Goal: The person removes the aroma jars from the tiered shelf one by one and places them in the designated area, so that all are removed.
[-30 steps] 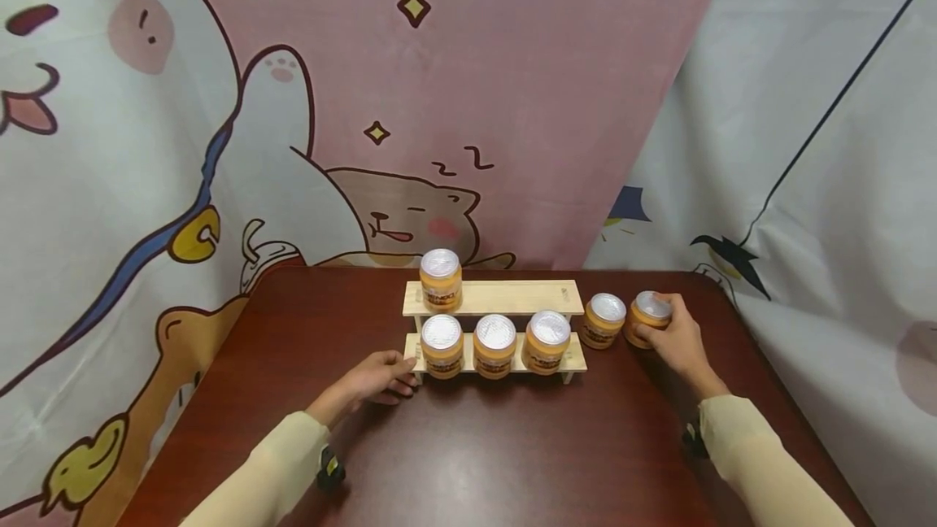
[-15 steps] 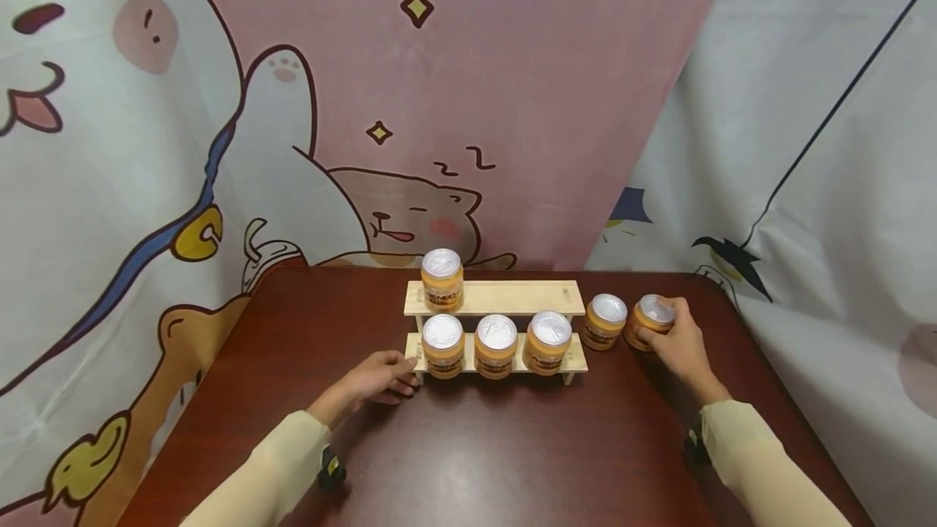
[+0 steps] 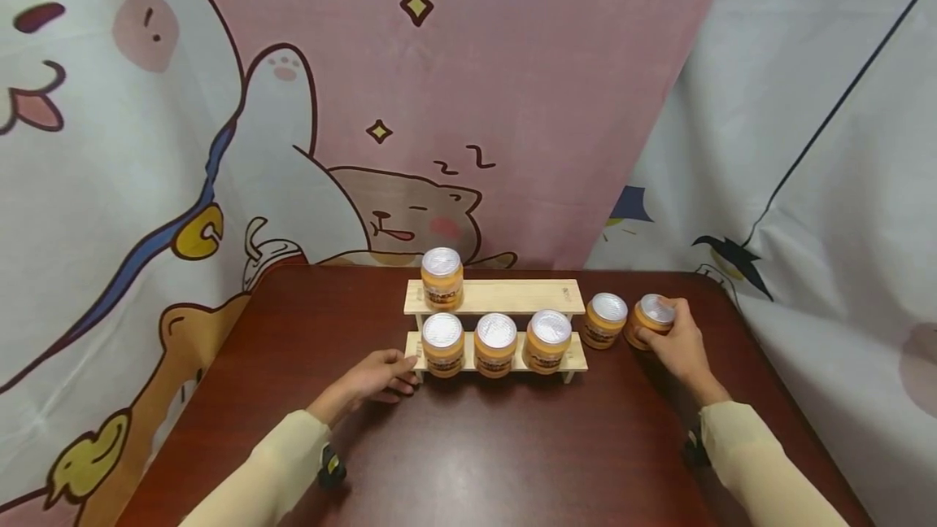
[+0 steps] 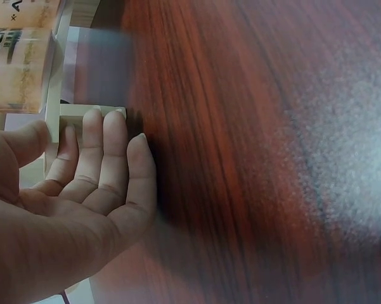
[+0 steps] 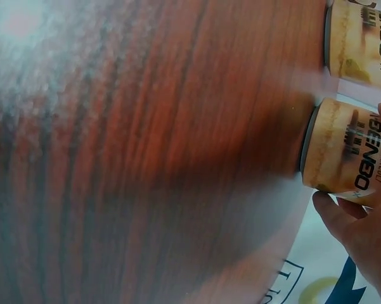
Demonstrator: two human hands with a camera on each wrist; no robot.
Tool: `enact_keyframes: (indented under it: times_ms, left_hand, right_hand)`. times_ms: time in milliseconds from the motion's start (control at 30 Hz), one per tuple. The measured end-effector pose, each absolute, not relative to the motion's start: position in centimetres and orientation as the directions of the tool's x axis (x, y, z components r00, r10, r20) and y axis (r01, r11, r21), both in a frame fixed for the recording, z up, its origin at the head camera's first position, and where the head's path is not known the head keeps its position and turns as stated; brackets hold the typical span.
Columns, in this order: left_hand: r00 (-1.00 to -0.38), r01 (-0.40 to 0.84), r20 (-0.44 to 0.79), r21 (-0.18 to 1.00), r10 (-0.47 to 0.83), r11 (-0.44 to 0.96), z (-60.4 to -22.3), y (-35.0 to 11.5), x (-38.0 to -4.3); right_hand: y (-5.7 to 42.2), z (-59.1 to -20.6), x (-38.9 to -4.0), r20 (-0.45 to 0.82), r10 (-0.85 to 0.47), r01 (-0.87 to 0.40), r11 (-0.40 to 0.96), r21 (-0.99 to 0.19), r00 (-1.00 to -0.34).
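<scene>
A two-step wooden rack [image 3: 505,297] stands on the table. My left hand [image 3: 378,378] pinches the front left corner of its lower shelf. In the left wrist view the thumb lies on the shelf board's edge, and the fingers [image 4: 115,136] reach below by the rack's leg [image 4: 101,111]. To the right of the rack, my right hand [image 3: 677,341] grips an orange jar [image 3: 646,322] with a silver lid, fingers and thumb around its side and top. In the right wrist view that jar [image 5: 336,147] stands with its base at the tabletop.
Next to the gripped jar, a matching jar [image 3: 603,324] stands by the rack's right end. Three jars line the lower shelf, among them a middle one [image 3: 495,348]. One more jar [image 3: 442,283] stands at the upper shelf's left. A printed cloth [image 3: 556,104] hangs behind the dark table [image 3: 505,446].
</scene>
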State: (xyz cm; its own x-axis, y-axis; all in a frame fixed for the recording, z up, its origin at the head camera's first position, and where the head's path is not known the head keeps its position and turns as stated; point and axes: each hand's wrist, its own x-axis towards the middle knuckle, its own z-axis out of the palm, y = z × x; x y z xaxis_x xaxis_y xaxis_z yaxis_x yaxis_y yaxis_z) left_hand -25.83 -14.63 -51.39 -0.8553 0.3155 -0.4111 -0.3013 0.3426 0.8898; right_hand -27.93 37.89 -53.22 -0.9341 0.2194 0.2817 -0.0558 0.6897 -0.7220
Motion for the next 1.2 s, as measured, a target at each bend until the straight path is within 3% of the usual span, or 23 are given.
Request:
enact_keyframes:
  times_ms: [433, 600, 867, 1033, 1200]
  left_hand:
    - [-0.860, -0.297, -0.407, 0.890, 0.307, 0.346, -51.6, -14.8, -25.6]
    - [-0.857, -0.306, -0.414, 0.887, 0.307, 0.345, -51.4, -14.9, -25.7]
    - [-0.862, -0.304, -0.419, 0.878, 0.286, 0.370, -51.0, -15.1, -25.8]
    - [-0.861, -0.291, -0.408, 0.885, 0.303, 0.364, -51.1, -14.8, -25.9]
    - [-0.869, -0.284, -0.395, 0.892, 0.299, 0.352, -51.4, -14.4, -25.9]
  right_hand:
    - [38.4, -53.1, -27.8, 0.289, 0.077, -0.151, 0.710, -0.688, -0.954]
    - [38.5, -51.7, -27.3, 0.373, 0.048, -0.233, 0.706, -0.669, -0.926]
    - [34.6, -44.5, -27.3, 0.531, 0.086, -0.333, 0.691, -0.642, -0.843]
    - [29.6, -40.0, -29.0, 0.650, -0.071, -0.510, 0.686, -0.519, -0.756]
    - [23.8, -37.0, -30.4, 0.561, -0.246, -0.558, 0.665, -0.495, -0.790]
